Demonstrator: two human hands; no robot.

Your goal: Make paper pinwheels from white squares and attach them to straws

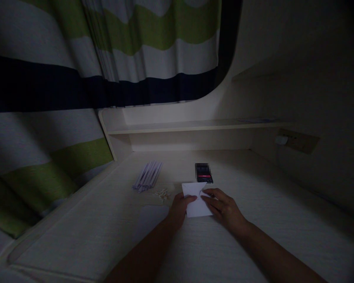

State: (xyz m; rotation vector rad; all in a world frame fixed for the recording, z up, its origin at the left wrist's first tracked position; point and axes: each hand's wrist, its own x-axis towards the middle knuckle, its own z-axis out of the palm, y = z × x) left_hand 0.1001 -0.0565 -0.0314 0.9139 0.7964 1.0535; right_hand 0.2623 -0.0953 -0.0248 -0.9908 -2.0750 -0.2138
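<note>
A folded piece of white paper [198, 208] is held between my two hands above the desk. My left hand [179, 206] grips its left side, with the thumb lying on top of the paper. At the right side, my right hand [222, 206] has its fingertips on a raised fold of the paper. The thumb of my right hand is hard to make out. Left of my left hand lies a small pile of short whitish pieces [163, 194], too small to name. A flat pale sheet of paper [150, 222] rests on the desk, partly behind my left forearm.
A bundle of thin pale paper sticks [147, 176] lies at the back left of the desk [112, 220]. A phone [203, 173] with its screen lit is just beyond the paper. A shelf [179, 127] runs along the back, curtains [153, 43] hang above, and a plug [281, 140] sits in the right wall.
</note>
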